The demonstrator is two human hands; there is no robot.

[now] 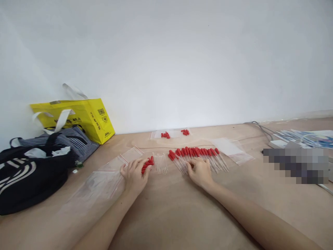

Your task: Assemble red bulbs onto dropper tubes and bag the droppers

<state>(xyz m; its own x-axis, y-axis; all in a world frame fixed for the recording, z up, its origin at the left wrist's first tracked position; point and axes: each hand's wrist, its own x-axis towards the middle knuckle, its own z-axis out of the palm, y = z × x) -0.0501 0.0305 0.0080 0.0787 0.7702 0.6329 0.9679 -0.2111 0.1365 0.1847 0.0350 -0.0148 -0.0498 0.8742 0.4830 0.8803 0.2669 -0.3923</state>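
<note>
My left hand (134, 173) is curled over a small cluster of red rubber bulbs (148, 161), which show between its thumb and fingers. Just to the right of them lie several bare clear tubes (160, 164), side by side. Further right is a row of droppers (217, 159), clear tubes with red bulbs on their far ends. My right hand (199, 171) rests at the near side of this row, its thumb and index finger pinched at the tube of a dropper (182, 165) on the left end. The hand hides part of the row.
Clear zip bags (104, 180) lie left of my left hand, and another bag (230, 150) lies behind the row's right end. Loose red bulbs (165, 135) rest on a bag by the wall. A yellow bag (96, 119) and black bag (33, 180) stand left. Cables (260, 127) lie right.
</note>
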